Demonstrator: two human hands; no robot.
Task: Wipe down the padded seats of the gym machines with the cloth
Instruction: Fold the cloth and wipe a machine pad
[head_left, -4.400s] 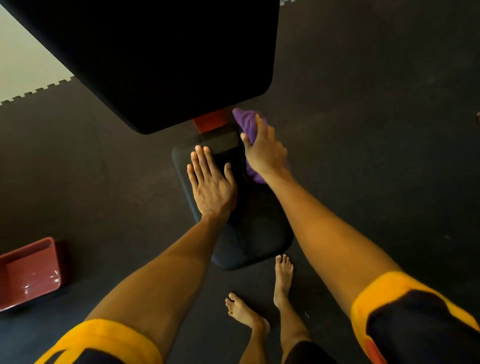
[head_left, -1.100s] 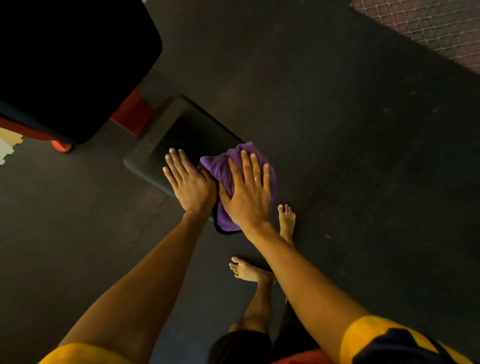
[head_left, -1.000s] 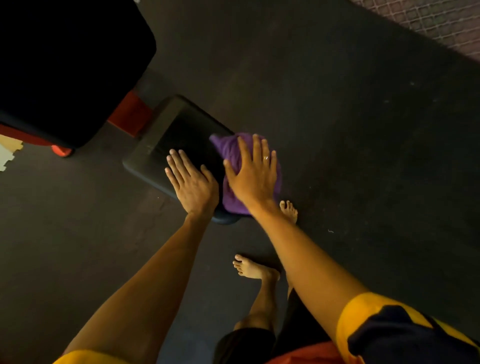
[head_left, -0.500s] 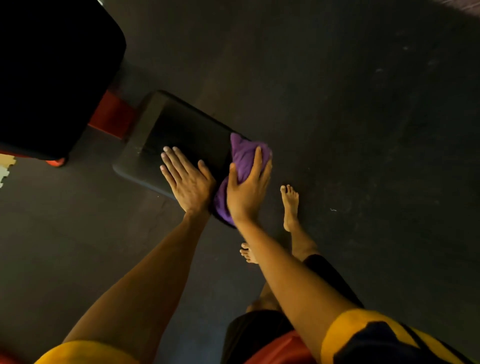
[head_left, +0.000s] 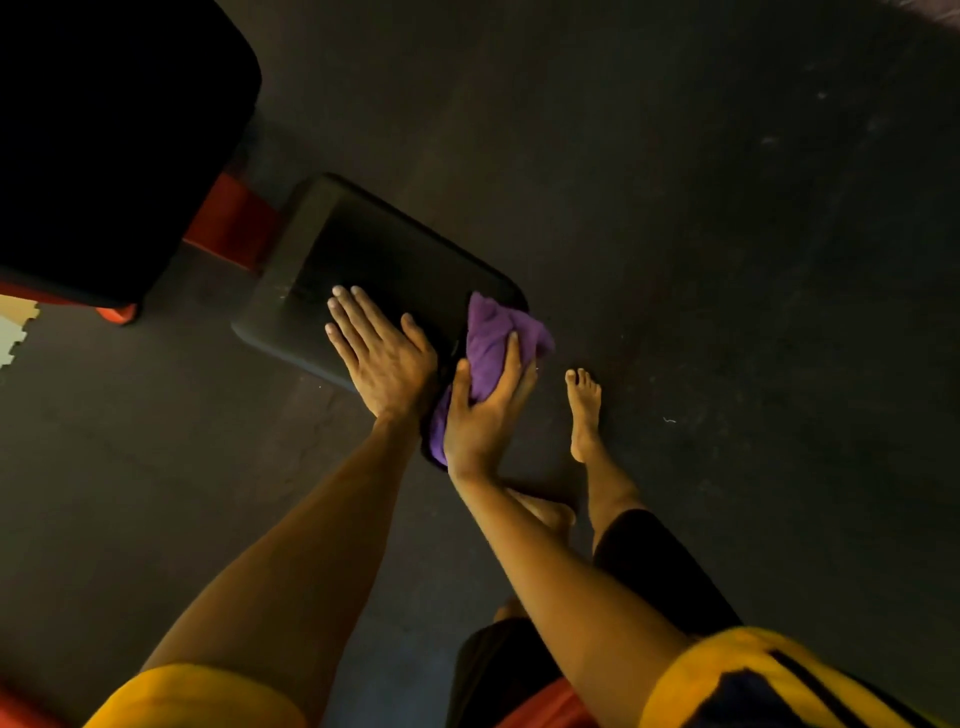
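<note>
The purple cloth (head_left: 493, 332) is bunched up at the near right corner of the black seat (head_left: 384, 260), hanging a bit over the rim. The right hand (head_left: 483, 410) grips it, thumb on one side and fingers wrapped over the other. The left hand (head_left: 382, 353) lies flat just beside it, fingers straight and slightly apart, palm on the near edge. The far half of the seat is bare (it's dim, so seams are hard to see). A red bar (head_left: 234, 218) joins it to a big black back pad (head_left: 114, 130). There's dark floor (head_left: 727, 260) all round, wide open on the right, with a bare foot (head_left: 584, 410) near the cloth corner.
</note>
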